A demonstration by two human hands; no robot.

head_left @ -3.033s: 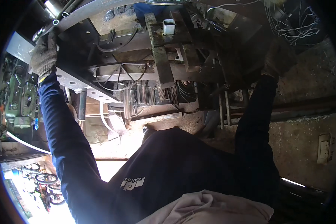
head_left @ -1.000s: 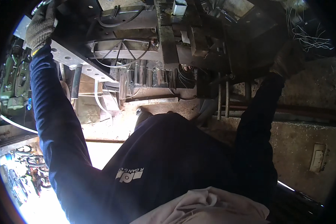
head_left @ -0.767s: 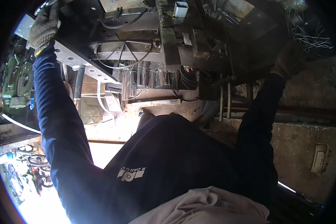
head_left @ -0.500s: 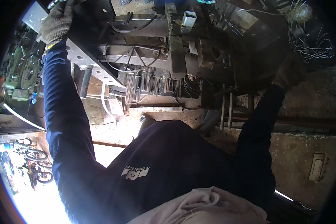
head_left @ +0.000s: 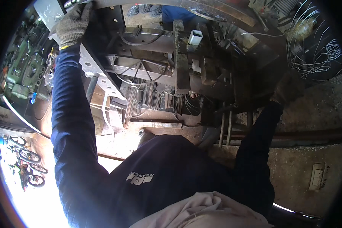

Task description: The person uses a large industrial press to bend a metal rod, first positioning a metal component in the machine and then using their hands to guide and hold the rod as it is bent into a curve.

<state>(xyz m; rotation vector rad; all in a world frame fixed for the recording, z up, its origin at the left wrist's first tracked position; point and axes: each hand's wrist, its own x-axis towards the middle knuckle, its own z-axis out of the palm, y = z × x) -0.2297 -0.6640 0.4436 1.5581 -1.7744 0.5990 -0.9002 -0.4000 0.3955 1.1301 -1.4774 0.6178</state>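
Observation:
My left hand (head_left: 73, 27), in a grey knit glove with a yellow cuff edge, lies at the top of a grey metal plate with holes (head_left: 93, 65), its fingers stretched away from me and slightly apart. A shiny rounded metal part (head_left: 70, 3) is just past the fingertips. On the right, my right hand (head_left: 289, 88) reaches into deep shadow beside a dark machine body. Its fingers, and whatever they touch, are too dark to make out. Between my arms stands a heavy dark metal frame (head_left: 181, 57) with a short square tube (head_left: 195, 37) upright on it.
Bundles of thin metal rods (head_left: 142, 99) lie below the frame. A tangle of pale wire (head_left: 311, 68) is at the far right. Green machinery (head_left: 24, 72) stands at the left, with bicycles (head_left: 29, 155) outside. A long curved metal beam (head_left: 212, 10) crosses the far side.
The view has shifted, so most of the scene sits lower and the far curved beam shows. My left hand stays at the plate's top; my right hand remains in the shadow.

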